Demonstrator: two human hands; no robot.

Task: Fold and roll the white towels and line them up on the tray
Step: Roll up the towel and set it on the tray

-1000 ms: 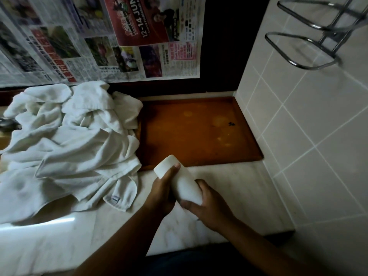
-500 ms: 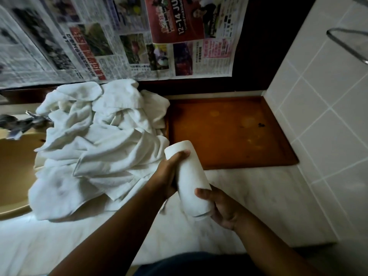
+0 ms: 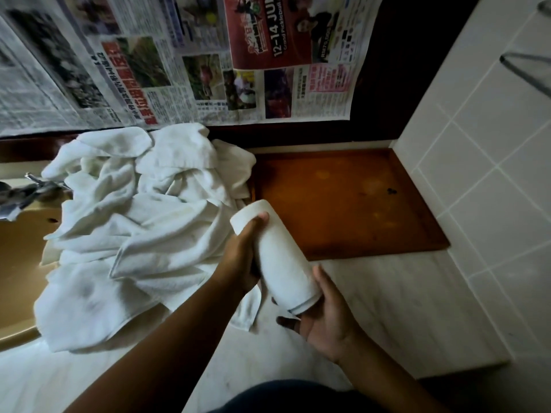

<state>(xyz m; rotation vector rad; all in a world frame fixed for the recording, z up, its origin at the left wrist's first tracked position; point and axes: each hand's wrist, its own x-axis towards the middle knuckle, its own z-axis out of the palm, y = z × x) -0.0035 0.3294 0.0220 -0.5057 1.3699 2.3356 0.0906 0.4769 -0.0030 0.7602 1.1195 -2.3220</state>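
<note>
— How are the hands closed?

— Both hold the rolled towel point(image 3: 275, 257). The left hand point(image 3: 241, 259) wraps its left side, fingers curled underneath and thumb pressed on top near the far end. The right hand point(image 3: 326, 318) cups the near end, thumb along the right side and fingers curled below. The roll is tight and tilts, far end higher and to the left.

— Where is it?

— In the air over the pale counter point(image 3: 393, 308). In the view its far end overlaps the near left corner of the brown tray point(image 3: 351, 204). The tray sits in the far right corner against the tiled wall point(image 3: 492, 210). The loose towels point(image 3: 134, 228) are heaped to the left, their edge touching the tray's left rim.

— Any writing?

— The newspaper point(image 3: 193, 70) on the far wall carries a red advert reading "12–14 JUN". The headlines are in Chinese characters, too small to read.

— What differs from a second ago?

— The roll's far end then showed just at the tray's near edge, and the right hand gripped higher up the roll. The view has swung left, so the yellow sink point(image 3: 18, 263) and its tap point(image 3: 28, 192) now show, and the wire rack point(image 3: 524, 65) is mostly cut off.
</note>
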